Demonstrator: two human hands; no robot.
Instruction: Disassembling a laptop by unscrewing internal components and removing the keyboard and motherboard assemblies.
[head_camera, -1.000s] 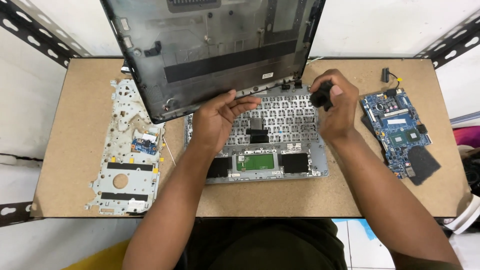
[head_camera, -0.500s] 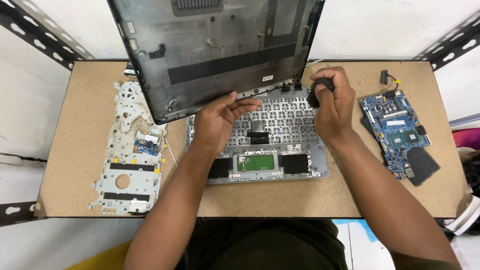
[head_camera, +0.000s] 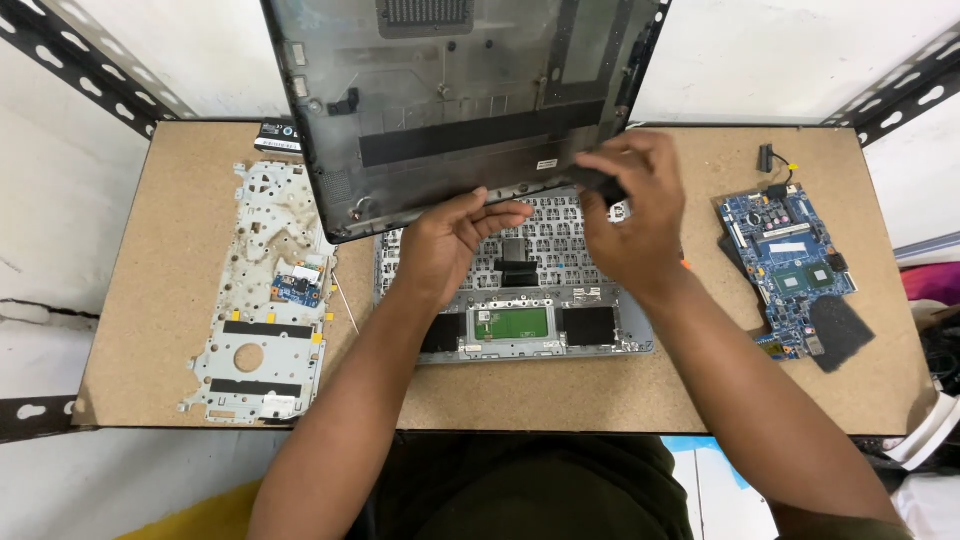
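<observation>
Grey plastic makes the big laptop lid (head_camera: 450, 100), which stands tilted at 12 o'clock above the open laptop base (head_camera: 515, 290). The left hand (head_camera: 450, 245) props the lid's bottom edge with flat, spread fingers. At 1 o'clock, the right hand (head_camera: 630, 215) pinches a small black part (head_camera: 600, 185) by the hinge. Best to hold the lid steady and work the part gently.

Chipboard table (head_camera: 150, 300); white wall (head_camera: 120, 40); slotted metal struts (head_camera: 80, 60)
</observation>
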